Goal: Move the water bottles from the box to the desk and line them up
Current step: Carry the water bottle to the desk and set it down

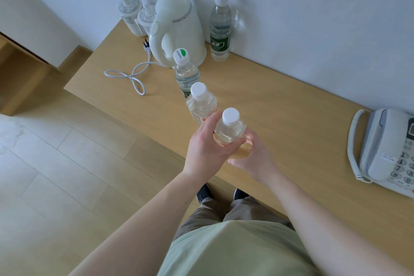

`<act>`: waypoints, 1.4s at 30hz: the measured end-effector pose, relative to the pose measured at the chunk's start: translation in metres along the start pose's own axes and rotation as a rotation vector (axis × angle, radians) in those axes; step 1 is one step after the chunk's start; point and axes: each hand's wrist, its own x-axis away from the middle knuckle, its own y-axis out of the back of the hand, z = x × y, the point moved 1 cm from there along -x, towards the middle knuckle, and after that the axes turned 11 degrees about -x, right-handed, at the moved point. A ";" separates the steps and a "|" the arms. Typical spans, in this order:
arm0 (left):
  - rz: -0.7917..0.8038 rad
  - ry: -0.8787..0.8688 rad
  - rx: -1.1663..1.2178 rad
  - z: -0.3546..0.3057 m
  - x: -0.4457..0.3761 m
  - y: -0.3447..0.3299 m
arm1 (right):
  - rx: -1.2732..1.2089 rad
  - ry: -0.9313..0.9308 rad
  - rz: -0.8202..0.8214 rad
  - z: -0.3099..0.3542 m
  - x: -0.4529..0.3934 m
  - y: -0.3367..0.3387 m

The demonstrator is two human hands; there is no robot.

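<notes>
Light wood worktop point(280, 107) against white wall point(291, 6), pale plank floor point(67, 175). Left hand point(207, 148) grips white-capped bottle point(229, 129); right hand point(255, 157) fingers loose beside it, holding nothing.

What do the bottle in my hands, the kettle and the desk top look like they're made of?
Held bottle: clear thin plastic, glossy; the liquid shows through, and the cap is white.
Kettle: smooth white plastic, by its soft sheen, probably.
Desk top: light wood-grain surface, matte; veneer or laminate, cannot tell which.
</notes>
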 end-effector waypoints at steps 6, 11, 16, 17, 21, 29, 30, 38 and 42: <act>0.042 -0.033 -0.072 0.002 0.005 0.000 | -0.024 -0.011 -0.009 -0.008 -0.002 0.004; 0.063 -0.039 -0.090 0.001 0.009 -0.001 | -0.009 0.000 -0.005 -0.012 0.002 0.008; 0.051 -0.029 -0.091 0.002 0.012 -0.004 | 0.003 -0.004 -0.001 -0.016 0.004 0.011; 0.049 -0.022 -0.092 0.002 0.012 -0.005 | 0.003 -0.007 0.001 -0.016 0.005 0.011; 0.042 0.028 -0.082 0.005 0.016 -0.010 | -0.016 -0.017 0.008 -0.018 0.006 0.010; 0.038 0.119 -0.132 0.018 0.034 -0.013 | 0.020 -0.018 0.027 -0.020 0.012 0.012; 0.041 0.143 -0.150 0.019 0.036 -0.013 | 0.029 -0.022 0.033 -0.021 0.013 0.012; 0.230 0.383 -0.305 0.035 0.051 -0.015 | 0.078 -0.121 0.085 -0.021 0.024 0.018; 0.431 0.464 -0.324 0.044 0.060 -0.021 | 0.151 -0.165 0.138 -0.020 0.037 0.025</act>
